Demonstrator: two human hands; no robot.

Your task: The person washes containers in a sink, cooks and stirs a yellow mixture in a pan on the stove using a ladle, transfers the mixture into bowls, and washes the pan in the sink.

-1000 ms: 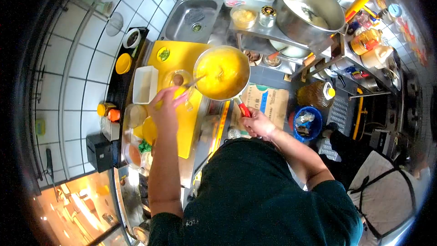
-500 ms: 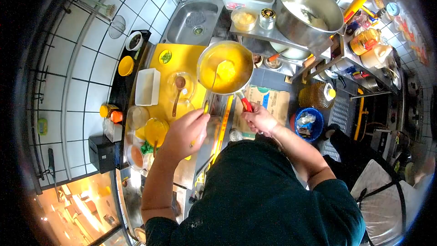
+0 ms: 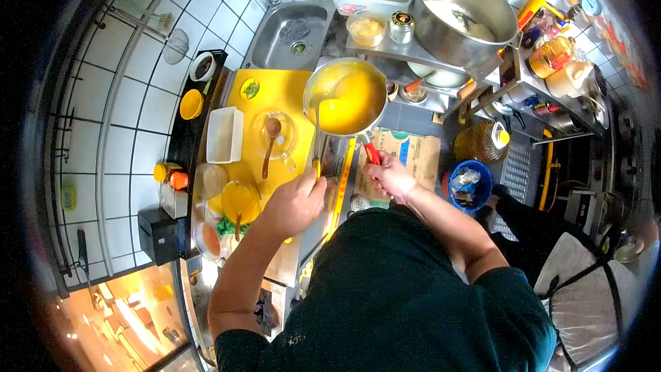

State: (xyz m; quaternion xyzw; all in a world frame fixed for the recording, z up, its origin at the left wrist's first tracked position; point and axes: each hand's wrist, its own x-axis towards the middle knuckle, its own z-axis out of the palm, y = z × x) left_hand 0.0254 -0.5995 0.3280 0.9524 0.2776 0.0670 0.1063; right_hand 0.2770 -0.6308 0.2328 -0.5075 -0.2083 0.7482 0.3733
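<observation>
My right hand (image 3: pixel 392 179) is wrapped round the red handle (image 3: pixel 372 153) of a deep saucepan (image 3: pixel 315 84). Thick yellow liquid (image 3: pixel 359 95) fills the pan's lower part. My left hand (image 3: pixel 296 203) grips the yellow handle of a metal ladle (image 3: pixel 317 139), whose head dips into the liquid at the pan's left side. Left of the pan, a yellow cutting board (image 3: pixel 282 84) carries a glass bowl (image 3: pixel 292 139) with a wooden spoon (image 3: pixel 273 129) resting in it. Nearer my left forearm is a container of yellow liquid (image 3: pixel 241 201) with a spoon in it.
A white rectangular tub (image 3: pixel 224 136) and a small dish of chopped greens (image 3: pixel 250 88) are on the board. Behind are a sink (image 3: pixel 267 52) and a shelf with a large metal pot (image 3: pixel 428 24). A blue bin (image 3: pixel 486 189) stands at right, near another person's dark sleeve (image 3: pixel 523 217).
The ladle's head has shifted left and slightly down in the pan, stirring the yellow liquid. My left hand has moved slightly right; my right hand keeps its hold.
</observation>
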